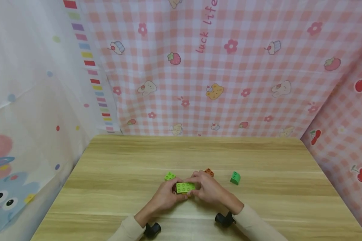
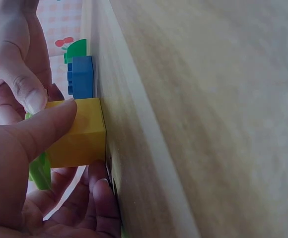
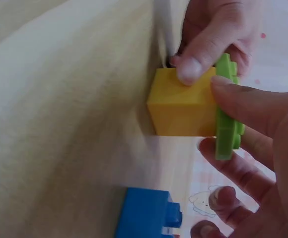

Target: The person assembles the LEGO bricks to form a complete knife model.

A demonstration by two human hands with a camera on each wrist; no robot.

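Note:
A lime green studded plate (image 1: 183, 188) sits on top of a yellow block (image 3: 183, 104), overhanging its sides, and the block stands at the tabletop. My left hand (image 1: 165, 196) grips the yellow block, its thumb (image 2: 54, 124) flat on one face and its fingers around the far side. With thumb and fingers at its edge, my right hand (image 1: 207, 188) pinches the lime green plate; the thumb (image 3: 238, 101) lies where plate and block meet. A blue brick (image 2: 82, 77) stands just beyond the block and is covered by the right hand in the head view.
A lime green brick (image 1: 170, 176) lies beyond the left hand. Behind the right hand is an orange-brown brick (image 1: 209, 172), partly covered. Farther right stands a green curved-top brick (image 1: 235, 178). Patterned cloth (image 1: 199, 77) hangs along the wooden table's (image 1: 123, 157) back edge.

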